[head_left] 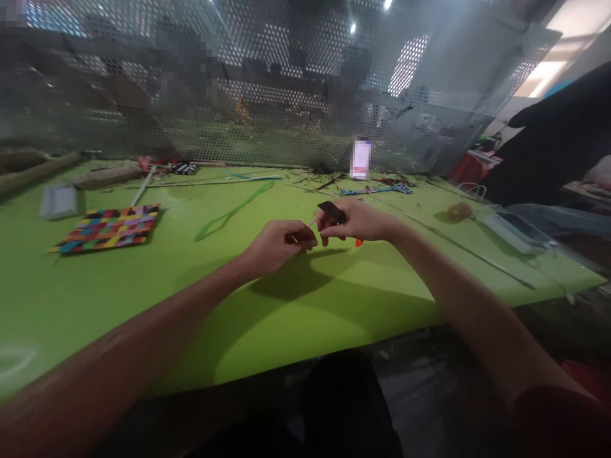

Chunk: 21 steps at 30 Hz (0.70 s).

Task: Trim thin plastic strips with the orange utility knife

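Above the middle of the green tabletop (248,331), my two hands are close together. My left hand (281,245) is closed in a pinch, and the fingers hide most of what is in it. A thin pale strip (312,220) shows between the two hands. My right hand (360,219) is closed on a dark, flat, blade-like piece (331,211) that sticks out above the fingers. A small orange bit (359,242) shows under that hand; whether it belongs to the dark piece I cannot tell.
A multicoloured woven mat (112,228) lies at left by a whitish box (59,201). A green loop of cord (233,213) lies behind my left hand. A phone with a lit screen (361,158) leans against the perforated metal panel (286,121). A thin rod (470,251) and a pale device (513,230) lie at right.
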Available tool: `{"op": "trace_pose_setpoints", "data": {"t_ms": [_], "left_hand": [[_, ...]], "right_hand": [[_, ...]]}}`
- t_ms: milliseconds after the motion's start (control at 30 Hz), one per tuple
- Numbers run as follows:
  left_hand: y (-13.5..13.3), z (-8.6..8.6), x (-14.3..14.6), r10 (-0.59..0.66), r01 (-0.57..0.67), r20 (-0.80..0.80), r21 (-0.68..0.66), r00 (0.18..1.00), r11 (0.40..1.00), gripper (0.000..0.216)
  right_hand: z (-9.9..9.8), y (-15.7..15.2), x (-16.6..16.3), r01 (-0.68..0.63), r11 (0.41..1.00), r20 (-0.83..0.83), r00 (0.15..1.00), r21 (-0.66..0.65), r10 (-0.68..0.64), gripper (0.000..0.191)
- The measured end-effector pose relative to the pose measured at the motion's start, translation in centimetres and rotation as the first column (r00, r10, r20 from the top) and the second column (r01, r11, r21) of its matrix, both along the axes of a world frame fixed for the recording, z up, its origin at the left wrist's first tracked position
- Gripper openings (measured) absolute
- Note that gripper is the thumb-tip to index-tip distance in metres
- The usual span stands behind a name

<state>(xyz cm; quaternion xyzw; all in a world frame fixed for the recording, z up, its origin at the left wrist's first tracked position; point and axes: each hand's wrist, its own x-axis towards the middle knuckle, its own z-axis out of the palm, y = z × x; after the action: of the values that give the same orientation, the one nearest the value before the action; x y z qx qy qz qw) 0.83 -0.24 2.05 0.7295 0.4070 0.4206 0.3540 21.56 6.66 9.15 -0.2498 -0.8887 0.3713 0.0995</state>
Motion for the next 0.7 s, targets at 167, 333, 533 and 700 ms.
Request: {"op": "trace_pose_setpoints", "data": {"t_ms": [167, 333, 533, 700], "left_hand": [[0.3, -0.1, -0.5, 0.011, -0.006, -0.112, 0.04, 0.994, 0.999, 0.013], [0.4, -0.9, -0.7, -0.052, 0.045, -0.099, -0.063, 0.994, 0.997, 0.014], [0.5, -0.1, -1.5, -0.201, 0.174, -0.287, -0.117, 0.937, 0.978, 0.012], [0.9, 0.4, -2.1, -0.25, 0.248, -0.423, -0.059, 0.871, 0.967, 0.014]], "right_hand": [[-0.6, -0.4, 0.6, -0.088, 0.995, 0.123, 0.989, 0.042, 0.082, 0.007], [-0.5, -1.0, 1.2, -0.254, 0.967, 0.256, 0.934, -0.013, 0.249, 0.007], [1.0, 0.5, 2.0, -0.292, 0.957, 0.266, 0.923, 0.007, 0.279, 0.026], [-0.6, 0.4, 2.0, -0.25, 0.966, 0.221, 0.948, 0.073, 0.229, 0.037]]}}
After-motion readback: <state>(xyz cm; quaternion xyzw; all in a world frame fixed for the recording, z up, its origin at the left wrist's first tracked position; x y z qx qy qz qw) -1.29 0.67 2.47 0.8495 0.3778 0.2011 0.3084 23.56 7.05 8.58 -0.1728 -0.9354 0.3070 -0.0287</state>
